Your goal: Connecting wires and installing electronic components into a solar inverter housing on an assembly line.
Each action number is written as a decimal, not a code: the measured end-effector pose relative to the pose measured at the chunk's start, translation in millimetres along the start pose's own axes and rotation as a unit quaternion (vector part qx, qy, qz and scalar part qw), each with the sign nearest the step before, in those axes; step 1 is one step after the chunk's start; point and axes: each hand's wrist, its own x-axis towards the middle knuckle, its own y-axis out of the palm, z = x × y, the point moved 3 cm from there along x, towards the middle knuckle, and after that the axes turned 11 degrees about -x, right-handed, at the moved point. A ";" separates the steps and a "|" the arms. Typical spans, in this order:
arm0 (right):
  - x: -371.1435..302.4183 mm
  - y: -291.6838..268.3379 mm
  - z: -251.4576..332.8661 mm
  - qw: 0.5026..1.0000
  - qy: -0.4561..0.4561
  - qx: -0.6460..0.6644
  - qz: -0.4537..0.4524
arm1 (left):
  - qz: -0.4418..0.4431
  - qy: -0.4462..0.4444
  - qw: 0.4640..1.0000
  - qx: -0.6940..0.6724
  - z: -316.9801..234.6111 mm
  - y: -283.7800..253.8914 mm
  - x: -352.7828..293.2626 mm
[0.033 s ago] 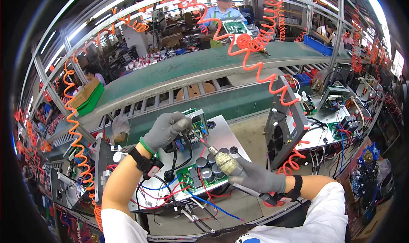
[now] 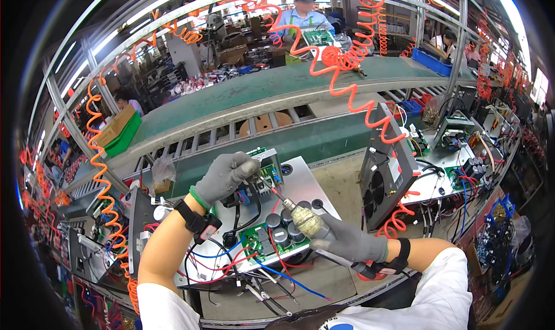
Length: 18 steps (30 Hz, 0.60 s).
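Observation:
My right hand (image 2: 352,240), in a grey glove, is wrapped round a power screwdriver (image 2: 308,220) with worn yellowish wrapping near its nose. The screwdriver's thin bit slants up and left toward a small upright circuit board (image 2: 267,174) beside a metal bracket. At that board my left hand (image 2: 228,177), also gloved in grey, is closed with thumb and fingertips together; what they pinch is hidden. Both sit over a flat metal panel (image 2: 309,182). Below the bit, a green circuit board (image 2: 266,243) carries several large round capacitors (image 2: 281,236), with red, blue and black wires around it.
A black panel with a fan (image 2: 378,185) stands upright at right, near another wired unit (image 2: 457,174). Orange coiled hoses (image 2: 361,107) hang from the frame above. Beyond lies a green conveyor (image 2: 231,102) with a green bin (image 2: 124,134). A person (image 2: 303,21) is behind it.

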 end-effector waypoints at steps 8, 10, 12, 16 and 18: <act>0.0 0.5 -5.6 1.000 0.007 -0.020 0.004 | 0.009 0.000 1.000 0.029 -9.7 3.4 1.2; 1.4 0.2 -4.9 1.000 -0.003 -0.006 0.008 | 0.001 0.004 1.000 0.020 -9.1 3.3 1.8; 1.1 -0.3 -3.2 1.000 -0.004 -0.013 0.005 | 0.001 0.002 0.999 0.041 -10.2 2.9 2.4; 2.0 -0.1 0.1 1.000 0.004 -0.007 0.002 | 0.004 0.030 0.997 0.071 -9.8 1.1 2.4; 1.6 1.2 4.8 1.000 0.013 -0.019 0.001 | -0.005 0.005 0.998 0.060 -10.5 2.8 0.6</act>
